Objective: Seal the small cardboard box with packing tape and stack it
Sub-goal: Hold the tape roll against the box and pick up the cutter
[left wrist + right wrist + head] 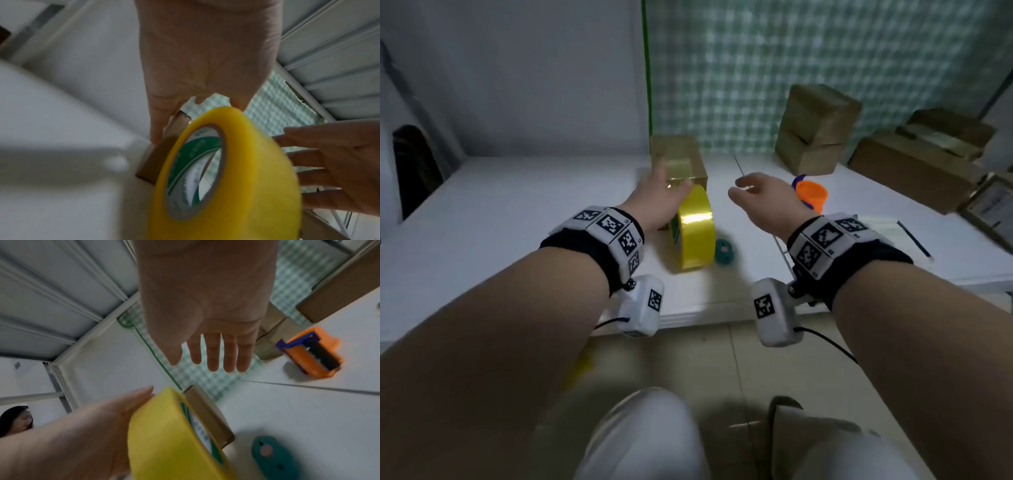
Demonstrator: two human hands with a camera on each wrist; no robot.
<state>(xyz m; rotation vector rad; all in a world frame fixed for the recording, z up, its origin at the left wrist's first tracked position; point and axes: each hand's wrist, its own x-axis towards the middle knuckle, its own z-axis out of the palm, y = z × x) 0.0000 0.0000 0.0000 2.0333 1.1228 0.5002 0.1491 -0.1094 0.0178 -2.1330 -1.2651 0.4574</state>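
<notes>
The small cardboard box (681,154) sits on the white table (517,212), with a glossy strip of tape along its top. A yellow packing tape roll (697,233) stands on edge against the box's near side. My left hand (666,186) reaches over the roll's top with fairly straight fingers that touch the box's near top edge; the fingertips are mostly hidden. My right hand (756,193) hovers right of the box, fingers spread and holding nothing. In the wrist views the roll (257,178) (164,443) covers much of the box (152,162) (207,413).
An orange tape dispenser (812,196) lies right of my right hand, and a small teal object (724,251) lies beside the roll. Two stacked cardboard boxes (816,130) stand at the back right, with larger boxes (914,164) farther right. Another person (16,418) is off to the left.
</notes>
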